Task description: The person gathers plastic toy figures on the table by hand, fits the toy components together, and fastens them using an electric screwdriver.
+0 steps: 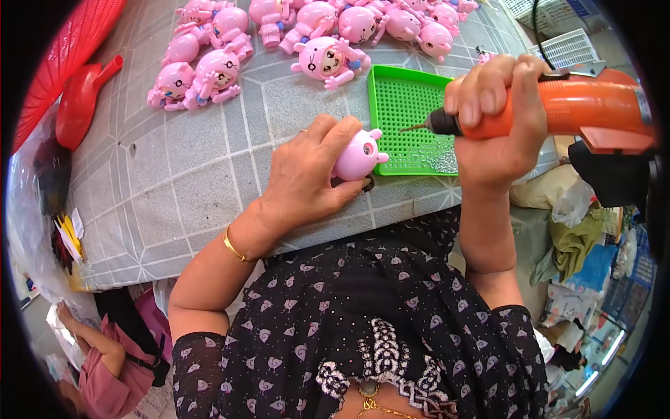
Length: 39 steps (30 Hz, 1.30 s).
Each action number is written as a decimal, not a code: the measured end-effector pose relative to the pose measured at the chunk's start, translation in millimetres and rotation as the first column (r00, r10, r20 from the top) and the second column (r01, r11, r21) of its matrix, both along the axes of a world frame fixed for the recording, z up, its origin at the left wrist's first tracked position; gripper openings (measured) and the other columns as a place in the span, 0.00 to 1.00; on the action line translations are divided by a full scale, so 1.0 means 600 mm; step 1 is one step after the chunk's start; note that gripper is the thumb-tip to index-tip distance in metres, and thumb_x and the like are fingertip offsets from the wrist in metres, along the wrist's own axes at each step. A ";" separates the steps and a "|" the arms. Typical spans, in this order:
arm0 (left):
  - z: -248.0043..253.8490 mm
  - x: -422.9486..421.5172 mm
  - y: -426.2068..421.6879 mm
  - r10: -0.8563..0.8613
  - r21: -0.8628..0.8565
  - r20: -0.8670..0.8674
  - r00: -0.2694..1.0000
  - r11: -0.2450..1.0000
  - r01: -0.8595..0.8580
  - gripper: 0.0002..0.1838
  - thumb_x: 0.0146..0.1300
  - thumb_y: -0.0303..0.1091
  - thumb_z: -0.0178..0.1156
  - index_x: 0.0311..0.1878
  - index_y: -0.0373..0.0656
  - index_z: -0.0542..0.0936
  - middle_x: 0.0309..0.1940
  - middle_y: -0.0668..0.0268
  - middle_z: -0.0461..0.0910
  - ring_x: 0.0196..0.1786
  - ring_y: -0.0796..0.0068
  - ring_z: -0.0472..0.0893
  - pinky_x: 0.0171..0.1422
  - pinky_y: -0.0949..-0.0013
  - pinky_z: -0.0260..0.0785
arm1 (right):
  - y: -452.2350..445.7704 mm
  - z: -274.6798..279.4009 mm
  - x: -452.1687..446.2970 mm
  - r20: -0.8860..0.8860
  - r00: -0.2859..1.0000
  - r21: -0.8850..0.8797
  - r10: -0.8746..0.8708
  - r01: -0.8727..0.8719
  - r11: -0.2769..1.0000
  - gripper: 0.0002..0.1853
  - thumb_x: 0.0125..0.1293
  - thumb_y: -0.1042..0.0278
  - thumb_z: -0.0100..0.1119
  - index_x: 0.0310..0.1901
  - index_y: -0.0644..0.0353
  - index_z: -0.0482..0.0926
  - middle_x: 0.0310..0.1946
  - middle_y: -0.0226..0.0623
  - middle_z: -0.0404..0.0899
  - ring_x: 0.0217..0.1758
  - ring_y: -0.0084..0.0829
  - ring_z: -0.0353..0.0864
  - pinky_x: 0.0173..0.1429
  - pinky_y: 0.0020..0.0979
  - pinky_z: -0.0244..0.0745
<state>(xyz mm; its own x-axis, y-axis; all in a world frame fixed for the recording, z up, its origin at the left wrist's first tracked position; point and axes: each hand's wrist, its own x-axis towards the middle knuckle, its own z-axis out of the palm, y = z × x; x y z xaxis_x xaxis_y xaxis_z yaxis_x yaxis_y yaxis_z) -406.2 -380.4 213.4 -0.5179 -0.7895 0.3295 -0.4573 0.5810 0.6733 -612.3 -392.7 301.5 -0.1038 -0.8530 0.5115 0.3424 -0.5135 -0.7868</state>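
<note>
My left hand [307, 166] is closed around a pink toy figure [357, 158] at the table's near edge. The toy's rounded head with two small ears and a round hole faces right; the rest is hidden under my fingers. In my right hand [499, 126] is an orange electric screwdriver [572, 105], its thin bit pointing left toward the toy, with a gap between them. Beneath the bit lies a green perforated tray [408, 94] with a small heap of silvery screws [441, 162] at its near side.
Several pink toy figures [328, 59] lie across the far part of the grey table [188, 202]. A red plastic scoop-like item [77, 105] and a red mesh basket [59, 63] are at left. Another person in a pink top [112, 377] is at lower left. Bags and cloth [576, 237] lie at right.
</note>
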 end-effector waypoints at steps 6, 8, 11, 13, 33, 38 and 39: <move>0.004 0.000 -0.007 -0.032 0.004 -0.069 0.997 0.999 0.032 0.35 0.46 0.34 0.77 0.60 0.41 0.75 0.48 0.54 0.79 0.47 0.52 0.82 0.50 0.58 0.76 | -0.002 -0.039 -0.004 -0.198 0.947 0.067 -0.255 0.272 0.960 0.09 0.73 0.65 0.58 0.43 0.58 0.68 0.25 0.29 0.67 0.23 0.23 0.70 0.35 0.31 0.72; 0.003 0.002 -0.010 -0.032 0.006 -0.094 0.995 0.999 0.032 0.35 0.47 0.33 0.77 0.60 0.41 0.75 0.48 0.54 0.78 0.48 0.53 0.82 0.52 0.59 0.76 | -0.007 -0.061 -0.011 -0.028 0.968 0.070 -0.249 0.250 0.966 0.14 0.66 0.74 0.67 0.47 0.64 0.72 0.22 0.31 0.76 0.21 0.21 0.75 0.27 0.23 0.71; 0.002 0.004 -0.016 -0.042 -0.011 -0.140 0.989 0.999 0.040 0.35 0.47 0.32 0.78 0.61 0.41 0.75 0.50 0.55 0.77 0.51 0.56 0.82 0.55 0.60 0.75 | -0.001 -0.065 -0.014 -0.180 0.933 0.069 -0.312 0.329 0.942 0.12 0.72 0.69 0.60 0.49 0.61 0.68 0.26 0.31 0.70 0.24 0.23 0.71 0.35 0.32 0.74; 0.001 0.005 -0.017 -0.050 0.012 -0.182 0.982 0.999 0.053 0.36 0.46 0.31 0.78 0.61 0.41 0.75 0.52 0.57 0.76 0.53 0.59 0.80 0.55 0.62 0.75 | -0.001 -0.063 -0.019 -0.163 0.933 0.051 -0.321 0.333 0.942 0.12 0.72 0.69 0.59 0.51 0.61 0.68 0.27 0.31 0.70 0.25 0.23 0.71 0.36 0.32 0.74; -0.013 0.066 -0.051 0.464 0.328 -0.869 0.169 0.288 0.899 0.45 0.60 0.61 0.63 0.72 0.39 0.64 0.55 0.49 0.76 0.40 0.60 0.80 0.41 0.58 0.73 | 0.011 -0.015 -0.023 -0.451 0.399 -0.487 -0.798 0.640 0.595 0.35 0.64 0.80 0.58 0.71 0.71 0.55 0.71 0.51 0.59 0.70 0.40 0.68 0.71 0.40 0.63; -0.008 0.073 -0.050 0.520 0.338 -0.846 0.117 0.354 0.872 0.46 0.61 0.63 0.62 0.72 0.38 0.64 0.60 0.47 0.75 0.59 0.50 0.77 0.67 0.48 0.67 | 0.059 -0.039 0.015 -0.545 0.683 -0.368 -0.486 0.325 0.871 0.23 0.65 0.80 0.56 0.62 0.70 0.69 0.55 0.44 0.76 0.57 0.33 0.77 0.63 0.34 0.71; 0.004 0.071 -0.049 0.468 0.334 -0.875 0.124 0.398 0.854 0.47 0.61 0.64 0.62 0.73 0.37 0.64 0.63 0.46 0.74 0.64 0.48 0.74 0.71 0.46 0.64 | 0.063 -0.047 0.045 -0.545 0.780 -0.166 -0.306 0.257 0.952 0.22 0.66 0.78 0.57 0.61 0.68 0.70 0.51 0.42 0.78 0.52 0.30 0.78 0.59 0.32 0.73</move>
